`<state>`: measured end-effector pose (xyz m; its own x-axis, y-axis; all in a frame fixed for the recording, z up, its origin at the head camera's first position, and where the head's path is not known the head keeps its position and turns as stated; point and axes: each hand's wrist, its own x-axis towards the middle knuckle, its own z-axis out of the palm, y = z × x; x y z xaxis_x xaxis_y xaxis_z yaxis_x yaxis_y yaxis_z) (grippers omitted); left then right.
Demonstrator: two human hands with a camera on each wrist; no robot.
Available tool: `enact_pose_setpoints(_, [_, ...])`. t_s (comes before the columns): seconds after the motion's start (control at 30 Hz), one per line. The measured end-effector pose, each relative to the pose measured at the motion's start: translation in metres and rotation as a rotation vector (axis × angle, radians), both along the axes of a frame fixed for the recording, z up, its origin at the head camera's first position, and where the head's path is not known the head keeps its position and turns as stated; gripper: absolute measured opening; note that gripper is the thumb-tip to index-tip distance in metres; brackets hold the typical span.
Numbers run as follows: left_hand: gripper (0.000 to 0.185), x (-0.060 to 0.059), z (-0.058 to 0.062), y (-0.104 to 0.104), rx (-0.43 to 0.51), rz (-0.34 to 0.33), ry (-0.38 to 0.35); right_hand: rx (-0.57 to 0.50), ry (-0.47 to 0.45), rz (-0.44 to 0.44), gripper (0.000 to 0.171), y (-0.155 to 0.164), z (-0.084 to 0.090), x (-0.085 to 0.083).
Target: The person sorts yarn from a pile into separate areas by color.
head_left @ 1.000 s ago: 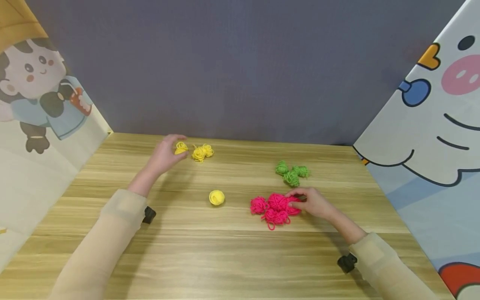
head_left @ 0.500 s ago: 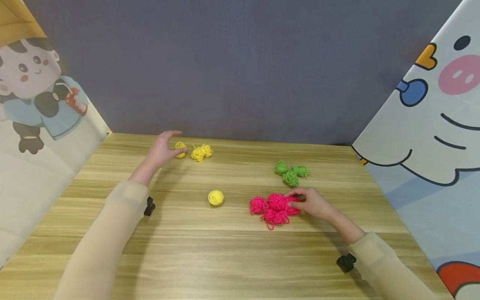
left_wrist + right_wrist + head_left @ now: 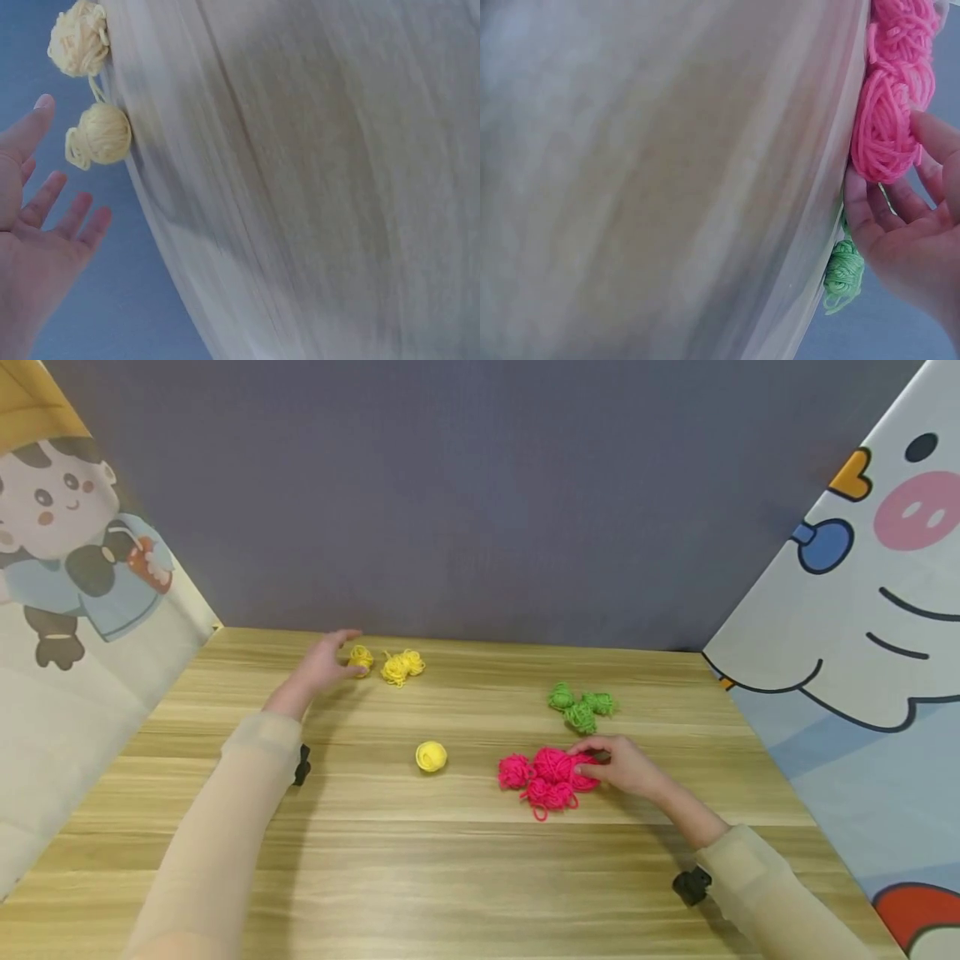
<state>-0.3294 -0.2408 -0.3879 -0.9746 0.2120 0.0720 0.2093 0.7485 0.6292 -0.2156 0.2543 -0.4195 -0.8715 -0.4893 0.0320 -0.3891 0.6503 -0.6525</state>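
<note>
— Head view: what is each hand doing?
— The left hand (image 3: pixel 322 664) is spreading its fingers, holding nothing, beside the small yellow yarn ball (image 3: pixel 361 657) near the worktop's (image 3: pixel 465 860) far edge. The right hand (image 3: pixel 622 766) is resting relaxed fingers against the pink yarn balls (image 3: pixel 547 772).
— Anything only the wrists are showing?
— The right wrist view is showing fingers touching pink yarn, with green yarn (image 3: pixel 844 274) behind.
</note>
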Motion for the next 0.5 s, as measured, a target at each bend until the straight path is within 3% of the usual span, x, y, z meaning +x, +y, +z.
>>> enact_pose_setpoints(0.5, [0.062,-0.002,-0.003,-0.0034,-0.035,-0.045,-0.096,-0.001,-0.009,0.004,0.021,-0.0028,0.0012,0.0001])
